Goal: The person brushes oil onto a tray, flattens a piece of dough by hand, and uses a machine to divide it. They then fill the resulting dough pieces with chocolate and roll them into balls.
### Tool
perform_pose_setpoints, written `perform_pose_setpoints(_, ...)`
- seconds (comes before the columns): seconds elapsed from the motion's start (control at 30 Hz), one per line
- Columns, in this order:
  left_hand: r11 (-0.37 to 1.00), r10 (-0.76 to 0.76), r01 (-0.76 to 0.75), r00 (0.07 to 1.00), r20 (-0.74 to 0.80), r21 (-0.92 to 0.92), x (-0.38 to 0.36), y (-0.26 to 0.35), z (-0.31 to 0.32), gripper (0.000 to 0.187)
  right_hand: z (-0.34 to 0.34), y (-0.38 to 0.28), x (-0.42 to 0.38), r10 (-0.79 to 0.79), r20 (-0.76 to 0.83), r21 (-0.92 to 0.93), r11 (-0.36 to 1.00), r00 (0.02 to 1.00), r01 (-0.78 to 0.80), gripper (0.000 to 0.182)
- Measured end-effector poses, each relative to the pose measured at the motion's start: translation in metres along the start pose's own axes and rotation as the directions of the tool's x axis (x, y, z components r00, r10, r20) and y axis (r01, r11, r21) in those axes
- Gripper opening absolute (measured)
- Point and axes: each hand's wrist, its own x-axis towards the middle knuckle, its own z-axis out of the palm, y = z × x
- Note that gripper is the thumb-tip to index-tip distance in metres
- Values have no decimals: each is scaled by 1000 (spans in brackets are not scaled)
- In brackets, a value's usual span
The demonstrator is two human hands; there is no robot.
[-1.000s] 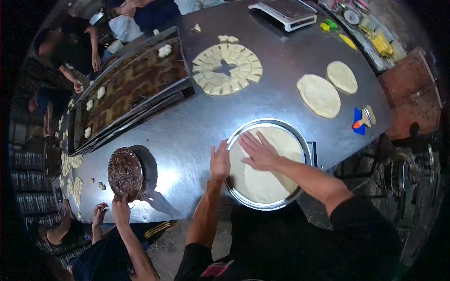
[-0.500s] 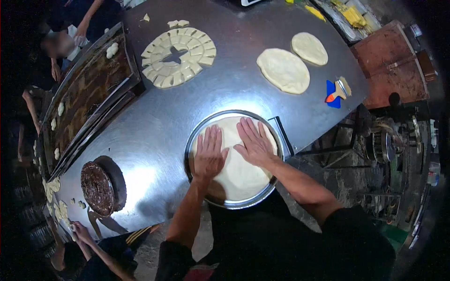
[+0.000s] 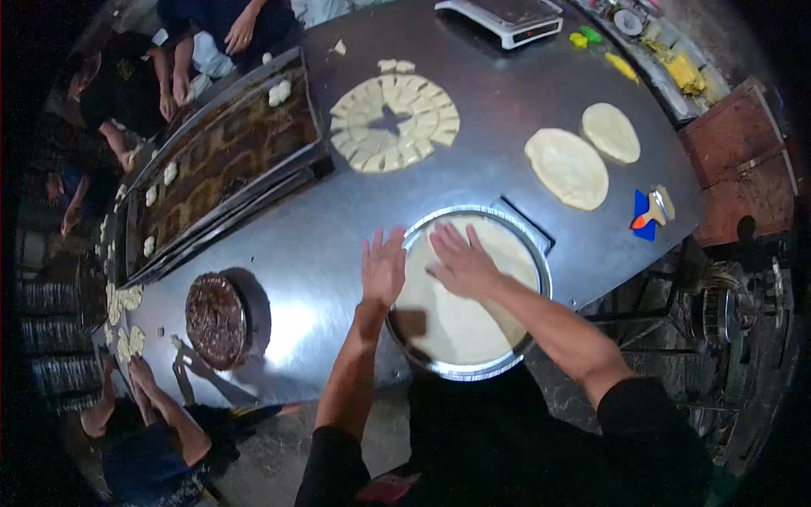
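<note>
In the head view, a wide round metal pan (image 3: 473, 374) stands at the table's near edge, with a flat sheet of pale dough (image 3: 452, 329) spread across its inside. My left hand (image 3: 384, 270) is over the pan's left rim, fingers stretched out, holding nothing. Fingers apart, my right hand (image 3: 465, 266) is over the upper left part of the dough, slightly blurred. A dark-handled bar (image 3: 532, 226) juts out behind the pan's far right rim.
Two dough rounds (image 3: 568, 169) and a brush (image 3: 649, 211) on a blue scraper lie right. Cut dough pieces (image 3: 395, 127) form a ring farther back. Left are stacked baking trays (image 3: 228, 152) and a dark coated round pan (image 3: 216, 321). A scale (image 3: 507, 21) stands behind. Co-workers' hands (image 3: 148, 376) work at left.
My left hand has come off the dough to the pan's left rim. My right hand has shifted toward the dough's left side. The camera view has swung, moving the scene rightward.
</note>
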Motion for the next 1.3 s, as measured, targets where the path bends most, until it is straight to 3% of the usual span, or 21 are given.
perform_pose_setpoints(0.1, 942, -23, -8, 996, -88, -336, -30, -17, 15, 44, 31, -43, 11, 16, 15, -149, 989, 1000, -14, 63)
perform_pose_setpoints(0.2, 950, -198, 168, 976, -94, -265, -91, -4, 18, 48, 40, -57, -5, -151, 62, 145, 979, 987, 140, 67)
perform_pose_setpoints(0.27, 855, -435, 459, 888, 146, -241, -129, 18, -7, 51, 37, -42, -23, -51, 35, 117, 992, 998, 47, 66)
perform_pose_setpoints(0.33, 956, -292, 291, 954, -68, -28, -129, 33, -8, 54, 23, -11, -29, 89, -45, 40, 995, 995, -87, 64)
perform_pose_setpoints(0.37, 960, -111, 161, 969, -219, 229, -138, 40, -7, 56, 17, 3, -38, -76, -26, 29, 997, 997, 76, 65)
perform_pose_setpoints(0.4, 995, 23, -1, 978, -208, 105, -121, 45, 0, 58, 12, 3, -32, -51, 34, 122, 992, 998, 46, 64)
perform_pose_setpoints(0.43, 922, 355, -387, 862, -362, -16, -88, 37, 17, 55, 10, 2, -25, -37, 94, 207, 978, 995, 17, 63)
perform_pose_setpoints(0.47, 962, 249, -247, 969, 1, 113, -62, 60, 0, 52, 12, 5, -36, -24, 106, 208, 978, 994, 1, 63)
perform_pose_setpoints(0.5, 904, 394, -384, 919, -15, 189, -45, 57, 11, 53, 13, 10, -44, 61, 37, 135, 989, 997, -66, 62)
perform_pose_setpoints(0.63, 958, 243, -246, 969, 43, 146, -43, 56, 25, 59, 1, 27, -51, -11, -64, 83, 996, 998, 17, 57)
perform_pose_setpoints(0.67, 960, 186, -194, 981, 58, 203, -49, 58, 24, 61, 1, 33, -41, -29, 13, 139, 990, 999, 27, 54)
perform_pose_setpoints(0.7, 959, 184, -195, 980, 70, 206, -59, 61, 24, 61, -20, 32, -42, 15, 39, 528, 849, 999, -34, 53)
perform_pose_setpoints(0.77, 955, 90, -145, 973, 214, 257, -50, 64, 25, 66, -24, 18, -60, 124, -134, 432, 900, 983, -54, 53)
perform_pose_setpoints(0.8, 936, 242, -273, 958, 156, 221, -40, 76, 19, 66, -21, 10, -70, 171, -101, 303, 944, 980, -134, 58)
perform_pose_setpoints(0.9, 935, 251, -262, 965, 76, 240, -26, 65, 39, 57, 3, 21, -77, 99, -73, 17, 995, 992, -98, 62)
perform_pose_setpoints(0.97, 957, 219, -180, 962, 161, -226, -4, 38, 15, 50, -20, 7, -60, 205, 105, 142, 965, 973, -219, 68)
perform_pose_setpoints(1.03, 960, 86, -97, 995, -54, -262, 16, 29, -21, 43, -25, -3, -42, 198, 87, -40, 980, 976, -195, 68)
perform_pose_setpoints(1.1, 949, 306, -271, 914, -268, 161, 37, 7, -18, 41, -1, 9, -31, 59, -2, 16, 998, 998, -59, 65)
perform_pose_setpoints(1.13, 950, 302, -266, 919, -254, 165, 27, -4, -10, 41, -6, 6, -17, 51, 58, 64, 996, 997, -54, 65)
perform_pose_setpoints(1.2, 993, -15, -4, 987, -162, -117, 30, -17, -2, 43, -11, -4, 15, 115, 146, 0, 993, 983, -116, 68)
perform_pose_setpoints(1.3, 969, -180, 159, 978, -103, -187, -9, -22, -9, 45, 41, -68, 2, -19, 67, -160, 987, 998, 29, 69)
